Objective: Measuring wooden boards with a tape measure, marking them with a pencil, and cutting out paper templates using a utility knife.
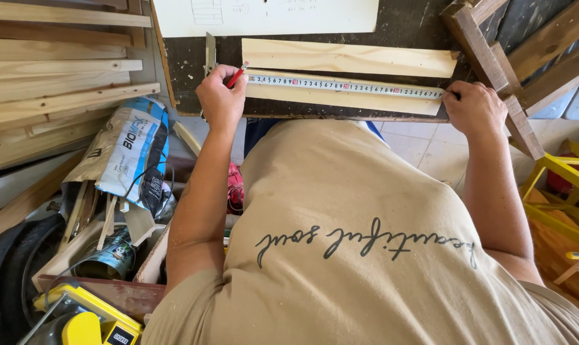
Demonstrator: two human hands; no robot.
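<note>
The left grip (220, 96) was clenched around a red pencil (236, 76), its tip at the near end of a tape measure (344, 86) stretched along a pale wooden slat (340, 99). The right grip (473, 107) pinched the tape's far end against the slat's end, though what lay under the fingers seemed hidden. A second slat (347, 59) lay just beyond on the dark, scarred surface (187, 61), with stacked boards (53, 70) off to the left.
</note>
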